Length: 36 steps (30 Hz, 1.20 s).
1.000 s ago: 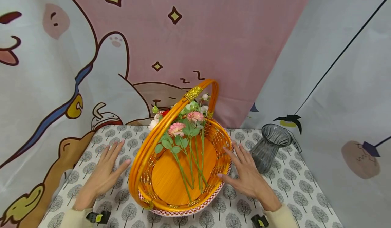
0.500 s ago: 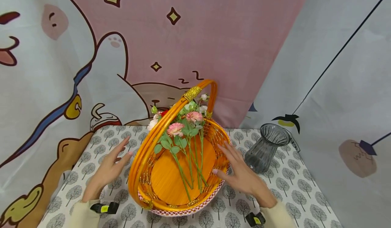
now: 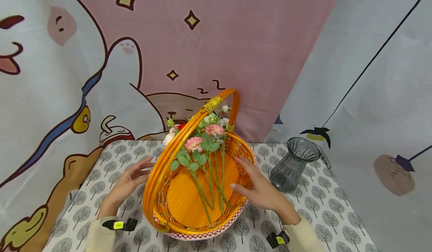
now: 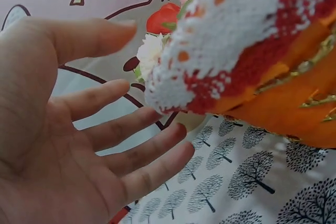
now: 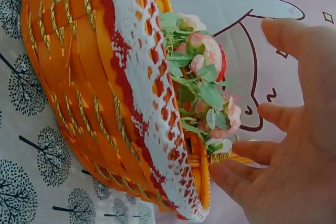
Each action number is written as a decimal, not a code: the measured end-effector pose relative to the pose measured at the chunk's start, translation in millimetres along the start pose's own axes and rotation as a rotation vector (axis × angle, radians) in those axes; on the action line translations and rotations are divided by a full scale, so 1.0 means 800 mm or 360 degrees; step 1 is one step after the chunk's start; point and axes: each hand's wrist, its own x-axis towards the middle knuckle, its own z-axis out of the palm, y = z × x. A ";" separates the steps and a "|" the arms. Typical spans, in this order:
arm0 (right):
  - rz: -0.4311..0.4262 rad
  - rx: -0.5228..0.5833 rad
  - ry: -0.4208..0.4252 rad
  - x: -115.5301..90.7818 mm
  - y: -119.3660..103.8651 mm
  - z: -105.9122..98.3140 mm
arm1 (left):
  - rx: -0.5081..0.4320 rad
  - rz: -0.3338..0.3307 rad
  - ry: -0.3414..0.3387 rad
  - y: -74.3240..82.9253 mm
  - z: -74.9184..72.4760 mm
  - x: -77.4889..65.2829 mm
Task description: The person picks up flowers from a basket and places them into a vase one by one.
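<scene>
An orange wicker basket [image 3: 199, 227] with a tall hooped handle [image 3: 182, 137] stands mid-table. Artificial flowers [image 3: 194, 144] with pink, white and red heads lie inside, their green stems across its wooden floor. My left hand [image 3: 129, 182] is beside the basket's left side, fingers spread and holding nothing. In the left wrist view, its fingertips are near the red and white lace trim [image 4: 231, 40]. My right hand [image 3: 258, 188] reaches over the right rim with fingers extended, nothing in its grasp. The right wrist view shows its fingertips near the rim and flowers [image 5: 207, 56].
A grey ribbed glass vase [image 3: 293, 165] stands to the right of the basket. The table carries a white cloth [image 3: 324, 210] printed with grey trees. A pink and white cartoon curtain [image 3: 263, 57] hangs close behind the table.
My left hand has moved right, closer to the basket. My right hand has shifted left, over the basket's rim. The basket, flowers and vase stay in place.
</scene>
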 end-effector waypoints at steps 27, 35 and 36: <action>0.0220 0.0378 -0.0216 0.060 -0.008 0.017 | -0.0454 0.0178 -0.0282 -0.049 -0.007 0.010; 0.0386 0.0488 -0.0248 0.083 -0.019 0.020 | -0.0698 0.0339 -0.0383 -0.059 -0.004 0.013; 0.0409 0.0495 -0.0249 0.084 -0.020 0.021 | -0.0685 0.0327 -0.0385 -0.058 -0.004 0.014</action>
